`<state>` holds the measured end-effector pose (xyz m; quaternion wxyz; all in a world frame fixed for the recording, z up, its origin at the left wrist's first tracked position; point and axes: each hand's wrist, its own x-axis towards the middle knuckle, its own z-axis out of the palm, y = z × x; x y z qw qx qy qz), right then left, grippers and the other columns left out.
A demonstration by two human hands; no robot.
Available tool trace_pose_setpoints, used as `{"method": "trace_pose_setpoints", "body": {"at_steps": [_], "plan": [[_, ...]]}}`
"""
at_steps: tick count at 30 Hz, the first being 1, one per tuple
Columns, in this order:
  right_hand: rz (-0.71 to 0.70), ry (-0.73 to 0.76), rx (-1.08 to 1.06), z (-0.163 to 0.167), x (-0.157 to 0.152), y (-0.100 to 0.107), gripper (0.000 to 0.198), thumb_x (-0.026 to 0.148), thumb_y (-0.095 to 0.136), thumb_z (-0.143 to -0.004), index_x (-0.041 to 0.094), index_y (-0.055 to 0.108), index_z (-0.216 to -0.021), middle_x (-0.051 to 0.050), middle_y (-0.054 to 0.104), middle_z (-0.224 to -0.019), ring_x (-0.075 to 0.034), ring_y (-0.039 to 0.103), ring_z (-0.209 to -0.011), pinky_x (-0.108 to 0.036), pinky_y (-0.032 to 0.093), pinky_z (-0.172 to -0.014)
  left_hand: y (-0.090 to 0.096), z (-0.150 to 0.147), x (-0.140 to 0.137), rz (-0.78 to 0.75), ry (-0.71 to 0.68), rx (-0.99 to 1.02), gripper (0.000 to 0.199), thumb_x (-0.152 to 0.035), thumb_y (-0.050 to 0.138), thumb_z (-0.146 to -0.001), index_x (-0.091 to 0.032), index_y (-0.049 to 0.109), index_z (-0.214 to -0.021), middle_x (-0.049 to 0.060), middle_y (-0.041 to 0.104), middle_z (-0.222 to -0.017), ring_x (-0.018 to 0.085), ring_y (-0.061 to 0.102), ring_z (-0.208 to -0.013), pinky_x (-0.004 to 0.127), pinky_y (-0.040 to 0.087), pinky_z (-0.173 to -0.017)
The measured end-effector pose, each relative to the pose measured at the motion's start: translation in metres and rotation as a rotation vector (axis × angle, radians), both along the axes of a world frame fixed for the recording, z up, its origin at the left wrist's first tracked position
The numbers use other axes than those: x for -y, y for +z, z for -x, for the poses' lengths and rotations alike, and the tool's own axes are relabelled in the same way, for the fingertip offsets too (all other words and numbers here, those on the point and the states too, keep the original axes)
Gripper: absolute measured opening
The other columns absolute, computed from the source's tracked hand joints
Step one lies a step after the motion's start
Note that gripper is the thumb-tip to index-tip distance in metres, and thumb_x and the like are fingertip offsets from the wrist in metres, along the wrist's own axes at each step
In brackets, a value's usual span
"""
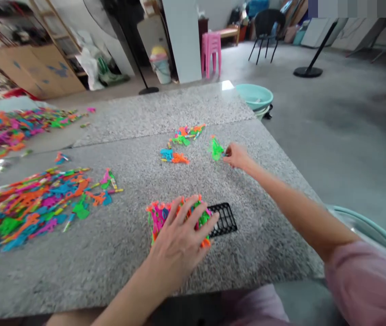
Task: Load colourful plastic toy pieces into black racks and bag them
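My left hand (182, 231) lies palm down with spread fingers over a tight row of small bright plastic toys (159, 217). These stand in a black plastic grid rack (225, 219), whose right-hand cells show uncovered. Farther up the table, my right hand (236, 156) pinches the end of a green plastic toy (216, 149), blurred by motion, with an orange tip. Left of it lie a blue and orange toy pair (174, 156) and a small group of mixed toys (188, 133). The toys' exact kind is too blurred to tell.
A wide heap of coloured toys (43, 203) covers the table's left, with another pile (19, 127) behind. The speckled stone table (125, 271) ends on the right beside a turquoise basin (255, 96). Pink stools (211, 50) and a fan stand (148, 90) are beyond.
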<state>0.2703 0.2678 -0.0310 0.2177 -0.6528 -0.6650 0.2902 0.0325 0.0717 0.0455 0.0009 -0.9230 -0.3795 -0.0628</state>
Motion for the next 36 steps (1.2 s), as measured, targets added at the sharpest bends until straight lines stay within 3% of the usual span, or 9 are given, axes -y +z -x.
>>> {"method": "trace_pose_setpoints", "body": {"at_steps": [3, 5, 8, 10, 15, 19, 23, 27, 36], "plan": [[0.148, 0.119, -0.432, -0.013, 0.079, -0.008, 0.036, 0.023, 0.072, -0.077, 0.013, 0.059, -0.108, -0.004, 0.069, -0.084, -0.013, 0.064, -0.058, -0.024, 0.052, -0.058, -0.001, -0.002, -0.002, -0.001, 0.0, 0.009, 0.027, -0.026, 0.061, -0.088, -0.021, 0.063, -0.115, 0.011, 0.058, -0.127, 0.035, 0.038, -0.136, 0.061, 0.031, -0.113], [0.229, 0.203, -0.644, -0.007, 0.135, -0.016, 0.027, 0.031, 0.072, -0.076, 0.017, 0.063, -0.097, -0.003, 0.069, -0.083, -0.016, 0.067, -0.065, -0.027, 0.056, -0.06, -0.001, -0.003, -0.003, -0.009, 0.002, 0.002, 0.024, -0.026, 0.061, -0.089, -0.019, 0.064, -0.111, 0.011, 0.057, -0.128, 0.035, 0.037, -0.137, 0.059, 0.029, -0.115], [0.224, 0.13, -0.724, 0.019, 0.196, -0.031, 0.018, 0.034, 0.068, -0.078, 0.02, 0.064, -0.09, -0.002, 0.069, -0.078, -0.018, 0.068, -0.07, -0.029, 0.057, -0.063, 0.0, -0.004, -0.002, 0.004, -0.001, -0.006, 0.023, -0.026, 0.06, -0.089, -0.018, 0.065, -0.111, 0.012, 0.056, -0.131, 0.035, 0.036, -0.139, 0.058, 0.027, -0.117], [0.141, 0.048, -0.654, 0.037, 0.214, -0.038, 0.014, 0.034, 0.066, -0.079, 0.021, 0.064, -0.085, -0.001, 0.069, -0.074, -0.018, 0.067, -0.067, -0.028, 0.055, -0.061, 0.0, -0.004, -0.002, 0.019, -0.005, -0.011, 0.024, -0.026, 0.059, -0.089, -0.018, 0.064, -0.111, 0.012, 0.055, -0.132, 0.034, 0.034, -0.14, 0.058, 0.025, -0.118], [-0.061, 0.03, -0.264, 0.058, 0.212, -0.028, 0.01, 0.024, 0.066, -0.077, 0.02, 0.063, -0.069, -0.001, 0.067, -0.065, -0.017, 0.062, -0.061, -0.025, 0.042, -0.058, -0.001, -0.004, -0.002, 0.034, -0.006, -0.005, 0.029, -0.025, 0.059, -0.089, -0.017, 0.063, -0.116, 0.013, 0.053, -0.134, 0.034, 0.03, -0.143, 0.057, 0.024, -0.119], [-0.05, 0.087, -0.126, 0.06, 0.209, -0.012, 0.008, 0.012, 0.063, -0.072, 0.019, 0.061, -0.069, 0.0, 0.065, -0.061, -0.013, 0.057, -0.054, -0.022, 0.032, -0.053, -0.002, -0.004, 0.0, 0.037, 0.005, 0.005, 0.033, -0.024, 0.058, -0.088, -0.016, 0.061, -0.12, 0.015, 0.051, -0.136, 0.033, 0.028, -0.144, 0.056, 0.024, -0.119], [-0.017, 0.06, -0.065, 0.065, 0.213, -0.012, 0.01, 0.014, 0.063, -0.073, 0.019, 0.061, -0.064, 0.001, 0.063, -0.057, -0.013, 0.055, -0.051, -0.022, 0.03, -0.052, -0.002, -0.003, 0.001, 0.053, 0.01, 0.004, 0.034, -0.023, 0.055, -0.089, -0.015, 0.061, -0.121, 0.015, 0.05, -0.137, 0.033, 0.026, -0.145, 0.055, 0.022, -0.12], [-0.005, 0.105, 0.018, 0.068, 0.212, -0.013, 0.007, 0.014, 0.062, -0.074, 0.019, 0.066, -0.076, -0.002, 0.068, -0.064, -0.015, 0.06, -0.057, -0.024, 0.03, -0.054, -0.001, -0.002, 0.002, 0.07, 0.02, 0.015, 0.033, -0.023, 0.055, -0.089, -0.015, 0.061, -0.12, 0.015, 0.049, -0.138, 0.032, 0.025, -0.145, 0.055, 0.02, -0.121], [0.016, 0.261, 0.097, 0.084, 0.213, -0.012, 0.03, 0.0, 0.052, -0.076, 0.014, 0.065, -0.099, -0.01, 0.072, -0.093, -0.019, 0.067, -0.08, -0.024, 0.039, -0.065, -0.002, -0.01, -0.001, 0.045, 0.061, 0.04, 0.042, -0.033, 0.069, -0.085, -0.024, 0.059, -0.125, 0.012, 0.054, -0.131, 0.036, 0.034, -0.138, 0.062, 0.027, -0.115]]}}
